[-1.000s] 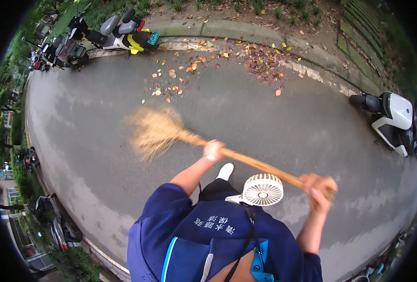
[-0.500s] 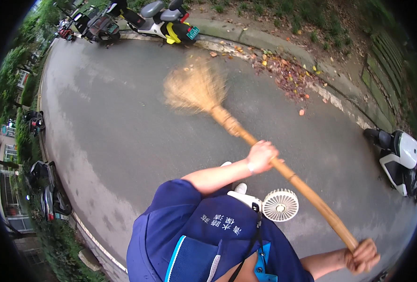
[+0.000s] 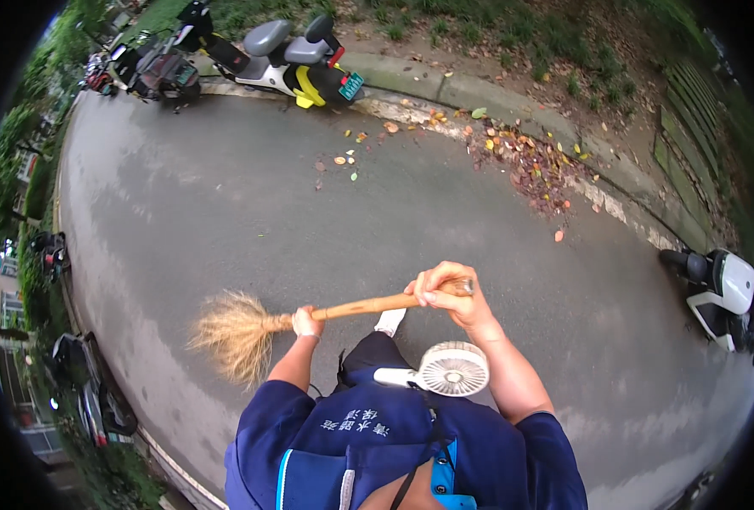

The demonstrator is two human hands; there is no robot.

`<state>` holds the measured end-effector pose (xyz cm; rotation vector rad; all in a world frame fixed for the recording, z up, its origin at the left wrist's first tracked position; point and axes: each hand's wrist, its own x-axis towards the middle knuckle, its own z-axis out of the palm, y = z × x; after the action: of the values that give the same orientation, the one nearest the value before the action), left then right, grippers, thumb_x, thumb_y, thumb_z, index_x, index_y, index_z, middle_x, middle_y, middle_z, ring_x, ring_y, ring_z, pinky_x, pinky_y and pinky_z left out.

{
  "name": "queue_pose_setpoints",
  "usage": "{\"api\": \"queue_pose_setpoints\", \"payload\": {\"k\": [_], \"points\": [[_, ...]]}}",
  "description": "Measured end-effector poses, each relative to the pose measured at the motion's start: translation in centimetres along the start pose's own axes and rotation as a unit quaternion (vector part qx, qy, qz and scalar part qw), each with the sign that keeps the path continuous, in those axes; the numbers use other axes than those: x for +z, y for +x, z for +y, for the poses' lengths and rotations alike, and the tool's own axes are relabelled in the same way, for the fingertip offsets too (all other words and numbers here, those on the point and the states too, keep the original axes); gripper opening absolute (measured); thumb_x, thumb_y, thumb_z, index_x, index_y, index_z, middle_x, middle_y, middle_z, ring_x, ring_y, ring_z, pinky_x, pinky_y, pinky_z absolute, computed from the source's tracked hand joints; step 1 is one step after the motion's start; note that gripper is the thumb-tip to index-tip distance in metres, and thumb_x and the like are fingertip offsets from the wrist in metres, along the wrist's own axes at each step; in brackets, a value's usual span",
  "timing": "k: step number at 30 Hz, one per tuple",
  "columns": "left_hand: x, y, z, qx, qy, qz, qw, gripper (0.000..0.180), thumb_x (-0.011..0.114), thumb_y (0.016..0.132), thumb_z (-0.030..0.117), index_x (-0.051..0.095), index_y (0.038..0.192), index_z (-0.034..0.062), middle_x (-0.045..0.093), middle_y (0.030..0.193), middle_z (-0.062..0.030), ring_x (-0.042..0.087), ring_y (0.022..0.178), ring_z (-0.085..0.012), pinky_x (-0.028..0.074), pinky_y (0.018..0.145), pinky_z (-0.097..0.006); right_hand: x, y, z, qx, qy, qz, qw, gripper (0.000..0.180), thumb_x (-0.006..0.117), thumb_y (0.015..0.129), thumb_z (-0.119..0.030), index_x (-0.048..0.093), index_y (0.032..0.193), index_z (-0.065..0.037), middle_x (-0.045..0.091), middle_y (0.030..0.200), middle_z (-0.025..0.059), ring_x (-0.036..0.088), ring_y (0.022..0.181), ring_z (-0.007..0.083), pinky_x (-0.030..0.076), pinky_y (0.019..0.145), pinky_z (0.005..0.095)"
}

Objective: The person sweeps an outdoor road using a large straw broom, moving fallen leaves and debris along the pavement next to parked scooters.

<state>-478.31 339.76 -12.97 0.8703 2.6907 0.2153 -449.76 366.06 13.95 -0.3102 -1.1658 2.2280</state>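
Observation:
Both my hands grip a straw broom with a bamboo handle (image 3: 364, 307), held roughly level across the front of my body. My left hand (image 3: 306, 322) is wrapped round the handle close to the bristles. Toward the left spreads the broom's tan bristle head (image 3: 237, 337), over the asphalt. My right hand (image 3: 446, 290) is closed around the handle's butt end, which pokes out past the fingers. A white handheld fan (image 3: 453, 369) hangs at my chest. Along the far kerb lies a heap of fallen leaves (image 3: 530, 166), and a few loose leaves (image 3: 340, 160) are scattered left of it.
A white and yellow scooter (image 3: 300, 64) is parked at the far kerb (image 3: 470, 89), with more vehicles behind it. To the right stands a white scooter (image 3: 725, 289). A dark motorbike (image 3: 92, 382) is at the left road edge. Wooden slats (image 3: 691, 144) lie beyond the kerb.
The broom has swung from the far leaves back to the left and turned level. My right hand has come up and inward; my left hand has moved left, nearer the bristles.

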Motion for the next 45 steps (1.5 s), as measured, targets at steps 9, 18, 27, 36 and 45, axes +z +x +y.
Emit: {"api": "queue_pose_setpoints", "payload": {"k": [9,18,27,36,45], "points": [[0.9,12.0,30.3,0.525,-0.114,-0.003,0.843,0.025,0.071,0.066,0.035,0.059,0.058,0.0145,0.058,0.062,-0.0048,0.058,0.069,-0.0261,0.046,0.071,-0.040,5.8,-8.5,-8.1,-0.242,-0.250,0.396,0.849,0.018,0.063,0.075,-0.010,0.045,0.074,-0.008,0.046,0.060,0.0045,0.047,0.058,0.0176,0.044,0.076,0.0444],[-8.1,-0.5,52.5,0.679,-0.223,-0.073,0.696,0.030,0.067,0.071,0.038,0.059,0.059,0.0126,0.059,0.066,-0.0038,0.056,0.075,-0.0243,0.044,0.075,-0.039,9.6,-19.3,-22.2,-0.442,-0.388,0.377,0.715,0.030,0.067,0.074,-0.012,0.038,0.068,-0.013,0.038,0.052,-0.0025,0.037,0.049,0.0098,0.035,0.053,0.0253],[-8.1,8.9,41.2,0.598,-0.102,0.005,0.795,0.036,0.069,0.073,0.040,0.057,0.054,0.0125,0.055,0.053,-0.0079,0.060,0.059,-0.0271,0.051,0.063,-0.038,-7.4,-12.0,-21.3,-0.403,-0.107,0.310,0.854,0.028,0.061,0.063,-0.002,0.037,0.072,-0.012,0.043,0.054,0.0070,0.045,0.044,0.0228,0.040,0.041,0.0377],[-2.0,37.6,34.6,0.384,0.074,-0.097,0.915,0.013,0.067,0.066,0.020,0.072,0.078,0.0166,0.067,0.083,-0.0120,0.064,0.083,-0.0297,0.050,0.076,-0.042,-15.5,15.4,-12.4,-0.172,-0.132,0.285,0.934,0.011,0.067,0.074,-0.001,0.057,0.076,-0.001,0.060,0.070,0.0105,0.061,0.076,0.0242,0.049,0.077,0.0415],[5.6,22.3,60.8,0.699,-0.004,-0.205,0.685,0.009,0.067,0.057,0.021,0.065,0.063,0.0153,0.063,0.069,-0.0065,0.061,0.079,-0.0276,0.046,0.080,-0.039,-6.8,3.0,-19.7,-0.339,-0.220,0.599,0.691,0.015,0.063,0.075,-0.008,0.048,0.071,-0.007,0.043,0.054,0.0023,0.046,0.055,0.0170,0.045,0.070,0.0426]]}}
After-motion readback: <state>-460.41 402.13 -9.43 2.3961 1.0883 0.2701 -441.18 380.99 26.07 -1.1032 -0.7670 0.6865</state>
